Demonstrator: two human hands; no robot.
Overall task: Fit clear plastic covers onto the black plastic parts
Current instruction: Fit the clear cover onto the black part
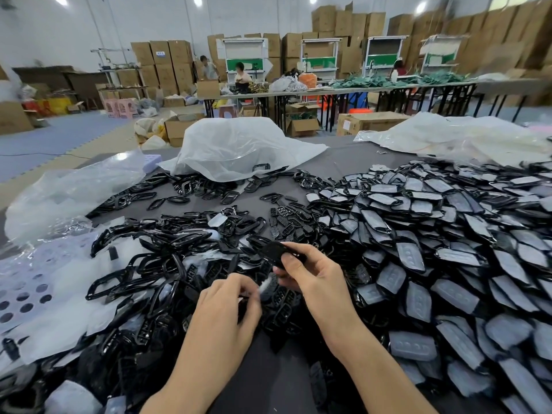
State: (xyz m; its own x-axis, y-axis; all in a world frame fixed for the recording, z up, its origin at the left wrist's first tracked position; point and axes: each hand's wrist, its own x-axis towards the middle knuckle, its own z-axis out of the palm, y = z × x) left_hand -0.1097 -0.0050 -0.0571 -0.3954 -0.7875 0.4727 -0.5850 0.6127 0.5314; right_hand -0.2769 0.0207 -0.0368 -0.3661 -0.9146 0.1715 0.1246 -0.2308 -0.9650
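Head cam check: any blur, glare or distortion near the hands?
Head view: wide-lens bending at the edges, cardboard boxes top right smeared; left hand and right hand fairly sharp, the clear cover between them blurred; ceiling lamps blown out, glare on the plastic bag.

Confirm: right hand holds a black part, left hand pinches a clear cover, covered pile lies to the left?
Wrong side: the head view shows the covered pile to the right. The right hand does hold a black part and the left hand pinches a clear cover.
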